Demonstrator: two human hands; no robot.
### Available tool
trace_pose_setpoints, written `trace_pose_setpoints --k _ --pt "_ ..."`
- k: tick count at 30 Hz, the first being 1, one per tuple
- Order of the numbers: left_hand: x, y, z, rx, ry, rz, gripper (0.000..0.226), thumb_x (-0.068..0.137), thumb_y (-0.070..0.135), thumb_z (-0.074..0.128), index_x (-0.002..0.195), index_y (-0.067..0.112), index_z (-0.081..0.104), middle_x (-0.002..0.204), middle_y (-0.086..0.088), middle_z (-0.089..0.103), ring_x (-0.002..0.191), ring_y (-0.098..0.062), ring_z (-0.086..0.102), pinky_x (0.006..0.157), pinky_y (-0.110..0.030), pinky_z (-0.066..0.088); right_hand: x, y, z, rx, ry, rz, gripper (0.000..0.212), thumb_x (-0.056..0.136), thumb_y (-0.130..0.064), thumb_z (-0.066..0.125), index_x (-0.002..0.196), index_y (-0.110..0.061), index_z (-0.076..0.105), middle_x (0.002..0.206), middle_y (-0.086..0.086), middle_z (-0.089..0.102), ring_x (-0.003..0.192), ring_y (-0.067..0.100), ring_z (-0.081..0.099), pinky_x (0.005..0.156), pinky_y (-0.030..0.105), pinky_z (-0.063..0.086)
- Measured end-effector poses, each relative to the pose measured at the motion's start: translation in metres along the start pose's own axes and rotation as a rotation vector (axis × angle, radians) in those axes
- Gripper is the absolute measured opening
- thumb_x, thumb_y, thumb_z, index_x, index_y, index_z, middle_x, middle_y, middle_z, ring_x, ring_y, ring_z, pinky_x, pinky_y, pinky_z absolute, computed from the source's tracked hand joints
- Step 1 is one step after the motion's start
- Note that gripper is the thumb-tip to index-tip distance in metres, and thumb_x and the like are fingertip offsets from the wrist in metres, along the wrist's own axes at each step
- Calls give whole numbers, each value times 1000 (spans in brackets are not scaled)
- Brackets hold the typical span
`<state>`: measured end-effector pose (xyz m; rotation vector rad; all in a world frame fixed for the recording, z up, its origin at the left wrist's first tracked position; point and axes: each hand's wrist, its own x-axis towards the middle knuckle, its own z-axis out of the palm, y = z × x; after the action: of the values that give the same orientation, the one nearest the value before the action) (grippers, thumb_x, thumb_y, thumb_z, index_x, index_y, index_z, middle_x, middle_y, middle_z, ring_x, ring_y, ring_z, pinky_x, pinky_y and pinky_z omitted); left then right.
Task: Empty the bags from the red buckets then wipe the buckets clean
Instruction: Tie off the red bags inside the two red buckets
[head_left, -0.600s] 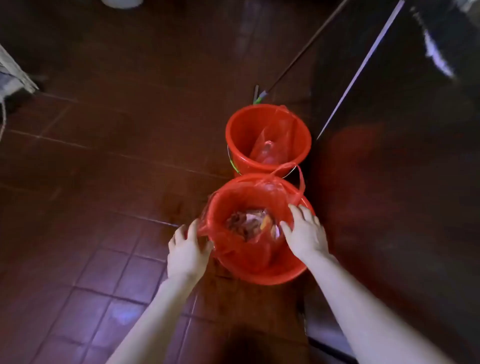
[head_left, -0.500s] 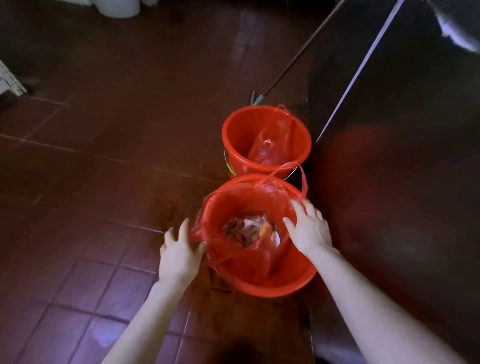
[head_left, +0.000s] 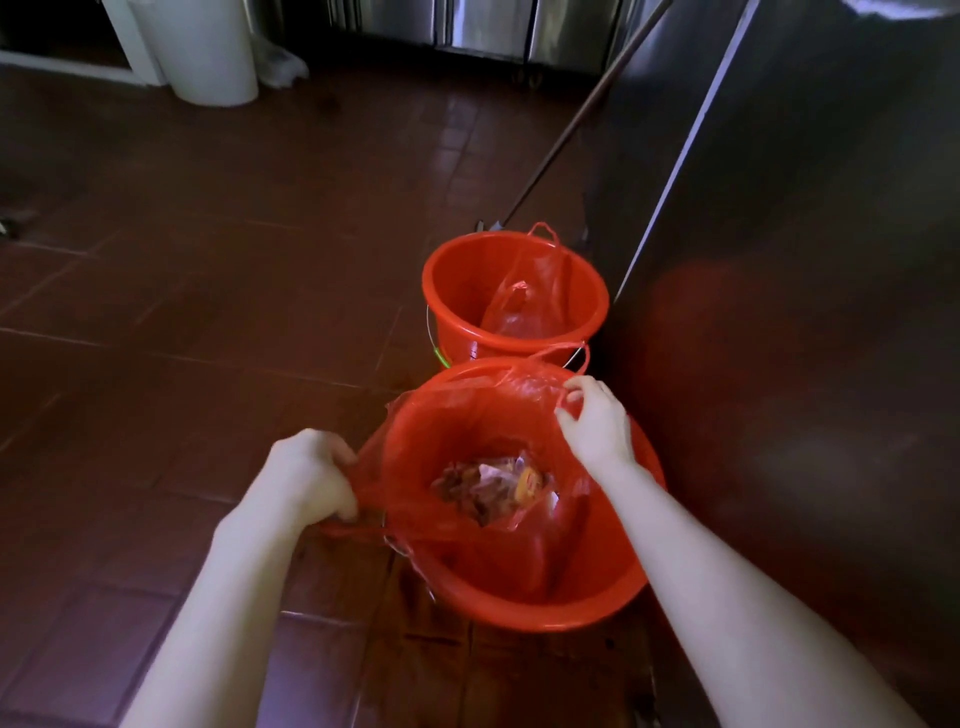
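Head view, lower centre: our 2 hands work the red bag (head_left: 441, 431) that lines the near bucket (head_left: 545, 608). Our left hand (head_left: 306, 475), just left of the rim, is curled tight round a bunched edge of the bag, and the film stretches taut from it toward the bucket. Our right hand (head_left: 597, 421), at the rim's upper right, pinches the bag's handle loop. Scraps (head_left: 488, 486) lie in the bag's bottom, between both hands. Just above stands the far bucket (head_left: 452, 291), holding another bag (head_left: 524, 306) beside the steel cabinet (head_left: 805, 260) on the right.
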<state>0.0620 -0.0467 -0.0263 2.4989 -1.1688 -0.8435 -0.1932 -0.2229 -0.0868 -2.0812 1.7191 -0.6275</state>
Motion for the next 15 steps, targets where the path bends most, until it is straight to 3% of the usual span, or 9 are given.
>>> trace_pose_setpoints --k 2,4,8,10,12,15 --pt "-2 8 -10 -2 129 48 31 63 -3 68 73 26 72 72 1 65 63 -11 62 53 -18 45 -3 -6 3 119 22 28 38 76 -12 77 108 -16 57 91 2 62 89 23 61 82 31 47" --pt "-4 15 -15 -96 305 124 36 67 -8 61 65 27 67 74 -1 65 74 -22 65 62 -24 48 -3 -10 5 190 45 74 47 72 -12 82 109 -16 53 93 6 59 84 22 59 82 34 48" --pt "-7 26 -7 -258 639 285 28 68 -6 60 82 17 69 82 -3 66 83 -23 61 72 -30 46 -6 -17 9 193 86 224 47 78 -16 79 119 -9 57 110 18 62 104 29 57 93 36 41" --pt "-7 31 0 -321 664 278 16 74 6 64 83 19 68 82 -1 65 80 -19 58 70 -29 41 -17 -26 7 161 41 190 28 87 -23 70 108 -5 67 106 21 67 98 30 60 88 33 41" --pt "-2 39 7 -414 591 238 2 78 22 66 77 22 65 76 4 66 76 -15 59 68 -27 42 -36 -37 6 188 53 66 24 91 -26 66 95 -3 73 101 18 65 93 28 59 86 31 40" --pt "5 51 16 -626 409 201 14 77 35 64 71 22 65 73 6 69 76 -11 65 65 -28 49 -69 -56 5 295 230 -90 18 91 -21 66 89 -7 76 121 7 54 112 21 55 96 23 39"
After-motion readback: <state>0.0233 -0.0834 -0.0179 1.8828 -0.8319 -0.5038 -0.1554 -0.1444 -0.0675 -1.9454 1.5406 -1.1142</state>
